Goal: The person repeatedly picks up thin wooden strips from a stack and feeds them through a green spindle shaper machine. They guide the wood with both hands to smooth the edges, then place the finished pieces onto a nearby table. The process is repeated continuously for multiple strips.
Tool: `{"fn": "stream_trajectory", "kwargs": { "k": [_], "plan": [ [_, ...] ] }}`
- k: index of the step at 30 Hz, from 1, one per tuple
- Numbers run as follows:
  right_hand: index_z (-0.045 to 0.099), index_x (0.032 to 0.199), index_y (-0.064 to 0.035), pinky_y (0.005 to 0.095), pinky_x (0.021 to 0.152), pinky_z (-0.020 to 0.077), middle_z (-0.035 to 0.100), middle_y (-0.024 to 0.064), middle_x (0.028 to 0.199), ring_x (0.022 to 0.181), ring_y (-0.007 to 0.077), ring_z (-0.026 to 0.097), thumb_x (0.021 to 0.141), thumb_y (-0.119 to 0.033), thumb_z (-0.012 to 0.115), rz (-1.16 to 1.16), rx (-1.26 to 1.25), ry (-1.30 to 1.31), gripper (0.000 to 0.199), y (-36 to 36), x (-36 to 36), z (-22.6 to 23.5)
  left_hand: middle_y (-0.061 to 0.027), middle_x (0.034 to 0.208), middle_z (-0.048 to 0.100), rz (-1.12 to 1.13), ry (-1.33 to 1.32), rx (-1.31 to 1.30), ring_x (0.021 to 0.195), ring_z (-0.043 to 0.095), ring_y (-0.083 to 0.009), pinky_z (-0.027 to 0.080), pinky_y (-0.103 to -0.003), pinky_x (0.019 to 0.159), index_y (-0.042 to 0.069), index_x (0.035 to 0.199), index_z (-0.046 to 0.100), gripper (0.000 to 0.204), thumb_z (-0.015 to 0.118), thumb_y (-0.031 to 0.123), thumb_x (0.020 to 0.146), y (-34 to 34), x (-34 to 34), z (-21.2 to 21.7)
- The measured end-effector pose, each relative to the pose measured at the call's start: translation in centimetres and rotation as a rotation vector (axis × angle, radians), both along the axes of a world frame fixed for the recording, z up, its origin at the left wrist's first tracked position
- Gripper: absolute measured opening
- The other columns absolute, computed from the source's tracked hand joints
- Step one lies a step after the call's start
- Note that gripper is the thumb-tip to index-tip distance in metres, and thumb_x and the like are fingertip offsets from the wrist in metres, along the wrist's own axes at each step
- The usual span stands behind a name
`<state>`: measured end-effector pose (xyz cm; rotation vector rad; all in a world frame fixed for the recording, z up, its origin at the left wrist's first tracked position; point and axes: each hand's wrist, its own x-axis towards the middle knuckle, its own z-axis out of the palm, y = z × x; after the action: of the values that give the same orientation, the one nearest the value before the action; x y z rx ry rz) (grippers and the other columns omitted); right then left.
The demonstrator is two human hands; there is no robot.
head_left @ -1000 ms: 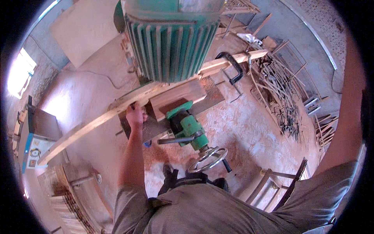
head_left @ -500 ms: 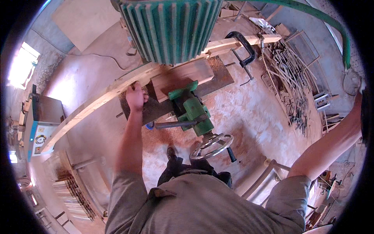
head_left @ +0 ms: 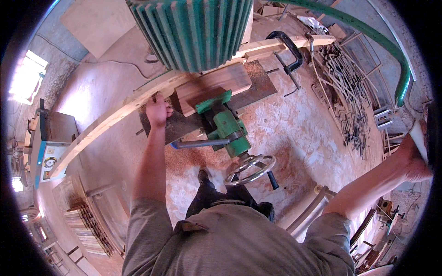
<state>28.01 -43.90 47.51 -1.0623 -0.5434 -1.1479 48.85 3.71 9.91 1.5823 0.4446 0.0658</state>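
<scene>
1. White and blue show on the box (head_left: 48, 158), at the left.
2. One end of the long pale wood beam (head_left: 99, 128) is in front of it; the beam runs behind the block and below the green motor (head_left: 189, 37).
3. The left hand (head_left: 157, 111) touches the beam's near edge. Its fingers are curled; I cannot tell if they pinch.
4. Next, the red-brown block (head_left: 212, 87) sits on the dark bench (head_left: 184, 125), with the green vise (head_left: 230, 131) at its near side.
5. Its shiny wheel (head_left: 268, 174) is nearest the person.
6. The black clamp (head_left: 294, 62) crosses the beam.
7. At the right edge is the right hand (head_left: 414, 162); its fingers are hard to see, so I cannot tell how they stand.
</scene>
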Motion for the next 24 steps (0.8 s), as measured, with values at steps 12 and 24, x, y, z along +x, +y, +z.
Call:
{"fn": "stream_trajectory", "kwargs": {
  "k": [12,24],
  "plan": [
    [0.055,0.069,-0.0122,0.0414,0.076,0.0333,0.047,-0.0021,0.064,0.066,0.0188,0.044,0.057,-0.038,0.075,0.101,0.095,0.007,0.035,-2.3,-4.0,-5.4,-0.0051,0.060,0.051,-0.002,-0.030,-0.019,0.040,0.051,-0.0147,0.039,-0.026,0.032,0.003,0.081,0.046,0.027,0.048,0.029,0.091,-0.2,0.1,0.1],
    [0.062,0.089,-0.0133,0.0563,0.102,0.0258,0.054,0.0018,0.081,0.090,0.0285,0.050,0.068,-0.047,0.072,-0.004,0.179,0.113,0.041,-0.2,-6.9,-13.2,-0.0048,0.059,0.051,-0.007,-0.017,-0.028,0.040,0.051,-0.0142,0.038,-0.026,0.032,0.004,0.084,0.048,0.023,0.047,0.026,0.090,-0.3,0.1,0.1]
  ]
}}
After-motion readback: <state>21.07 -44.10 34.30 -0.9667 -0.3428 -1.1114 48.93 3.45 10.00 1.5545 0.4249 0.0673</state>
